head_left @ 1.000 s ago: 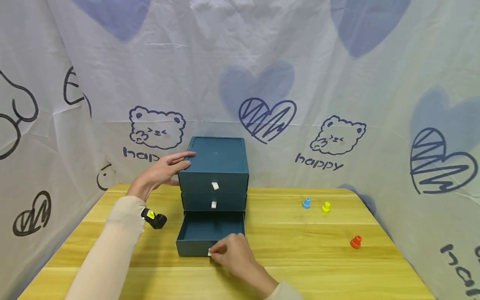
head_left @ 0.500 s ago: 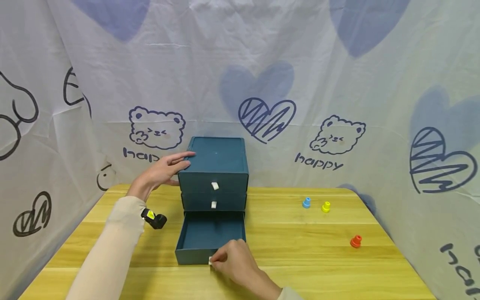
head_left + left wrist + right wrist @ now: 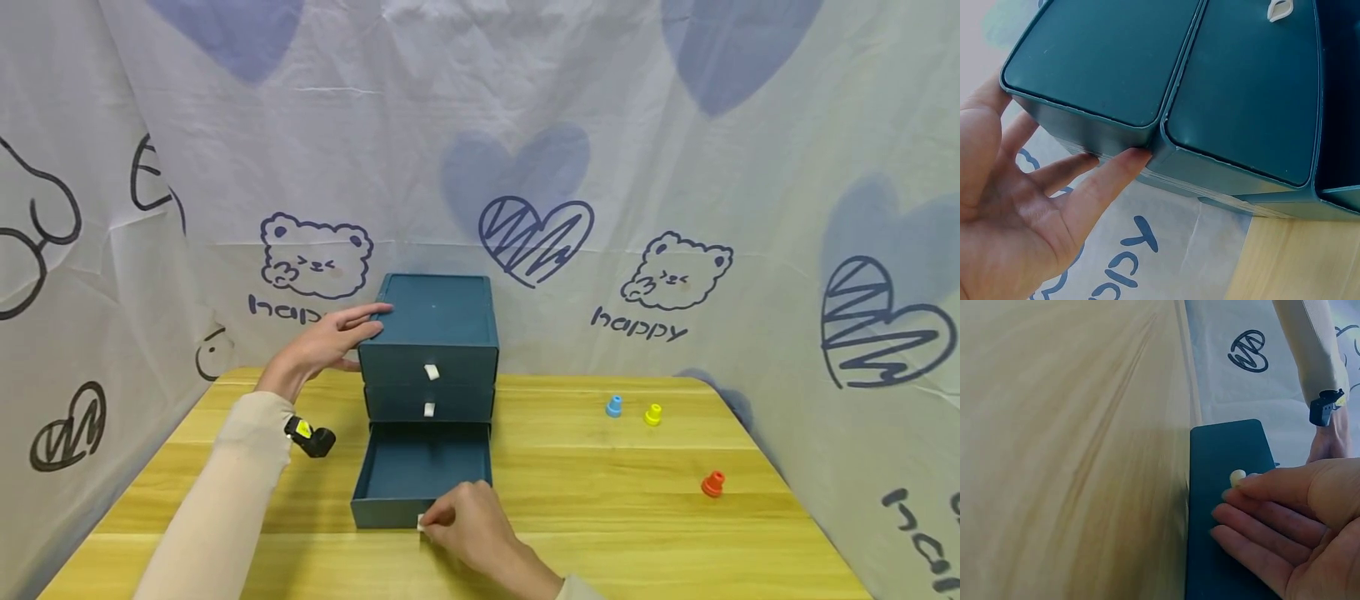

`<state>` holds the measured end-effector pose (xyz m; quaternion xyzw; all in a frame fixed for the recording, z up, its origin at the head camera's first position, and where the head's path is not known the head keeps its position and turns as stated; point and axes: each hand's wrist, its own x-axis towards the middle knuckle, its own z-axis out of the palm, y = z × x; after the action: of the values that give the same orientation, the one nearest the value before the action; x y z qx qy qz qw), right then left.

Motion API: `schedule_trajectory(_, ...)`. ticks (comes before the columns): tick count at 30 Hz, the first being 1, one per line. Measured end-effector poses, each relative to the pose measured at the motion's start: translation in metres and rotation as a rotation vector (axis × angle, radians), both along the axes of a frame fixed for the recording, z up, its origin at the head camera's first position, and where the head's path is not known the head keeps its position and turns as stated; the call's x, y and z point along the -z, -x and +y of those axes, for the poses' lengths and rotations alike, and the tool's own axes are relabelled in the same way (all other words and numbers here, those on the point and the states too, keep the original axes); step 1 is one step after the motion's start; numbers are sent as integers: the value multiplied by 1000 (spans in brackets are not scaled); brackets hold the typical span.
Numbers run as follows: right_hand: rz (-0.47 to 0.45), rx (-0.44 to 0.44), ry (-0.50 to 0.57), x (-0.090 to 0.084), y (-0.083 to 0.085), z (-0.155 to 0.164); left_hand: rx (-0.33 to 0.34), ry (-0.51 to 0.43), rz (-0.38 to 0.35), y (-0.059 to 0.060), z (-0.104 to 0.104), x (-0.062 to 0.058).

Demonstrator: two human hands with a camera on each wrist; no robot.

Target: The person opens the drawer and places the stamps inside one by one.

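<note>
The left hand, fingers straight, is bracing the drawer unit near the table's back edge; the right hand is apparently pinching the open bottom drawer's white tab.

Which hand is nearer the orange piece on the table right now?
The right hand. It pinches the white tab of the open bottom drawer, with bare table between it and the orange piece. The left hand rests on the drawer unit's far side.

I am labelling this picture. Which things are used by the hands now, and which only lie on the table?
In use: drawer unit, bottom drawer, white pull tab, left hand, right hand.
Lying about: blue cap, yellow cap, red cap.
</note>
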<state>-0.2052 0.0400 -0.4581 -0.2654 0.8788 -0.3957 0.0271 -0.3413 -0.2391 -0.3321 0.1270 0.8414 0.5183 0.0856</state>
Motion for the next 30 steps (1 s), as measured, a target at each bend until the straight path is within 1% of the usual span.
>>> schedule_trajectory(3,-6,-20,-3,-3,0,2,-1,-2,0,0,0,1)
schedule_trajectory(7,-41,-48,3,-12,3,9,-1,-8,5,1,-1,2)
schedule_trajectory(12,-69,-60,-1,-27,11,29,0,-9,4,1,-1,2)
schedule_trajectory(14,-58,-64,-4,-32,15,40,3,-12,4,1,-1,2)
schedule_trajectory(22,-6,-10,-20,-45,27,81,7,-1,14,2,-1,1)
schedule_trajectory(25,-9,10,-20,-48,31,94,4,4,12,2,-1,1)
schedule_trajectory(30,-34,28,-23,-48,37,112,-3,15,16,3,-1,2)
